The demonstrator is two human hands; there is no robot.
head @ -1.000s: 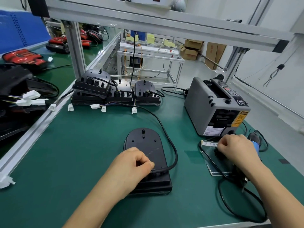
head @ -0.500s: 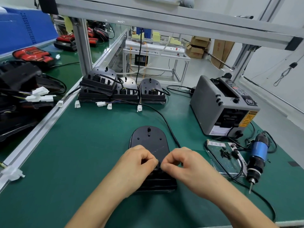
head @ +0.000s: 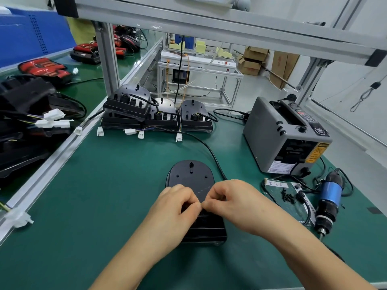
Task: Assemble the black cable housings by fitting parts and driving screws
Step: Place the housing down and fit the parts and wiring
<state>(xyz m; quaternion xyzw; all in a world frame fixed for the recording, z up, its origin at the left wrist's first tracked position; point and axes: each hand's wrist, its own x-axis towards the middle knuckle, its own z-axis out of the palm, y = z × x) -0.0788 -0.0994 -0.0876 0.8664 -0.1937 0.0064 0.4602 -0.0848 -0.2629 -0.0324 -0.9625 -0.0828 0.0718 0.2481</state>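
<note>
Fitting work is in progress at the black cable housing (head: 191,176), which lies flat on the bench (head: 104,195), long axis running away from the person, rounded end far; the left hand (head: 178,203) and right hand (head: 228,197) meet over its near half, fingers curled, tips pinched together; what they pinch cannot be told; the cable (head: 209,151) runs in from beyond the housing under the right hand; loose screws (head: 288,195) and the electric screwdriver (head: 329,197) lie right of the housing, nearer the right hand.
</note>
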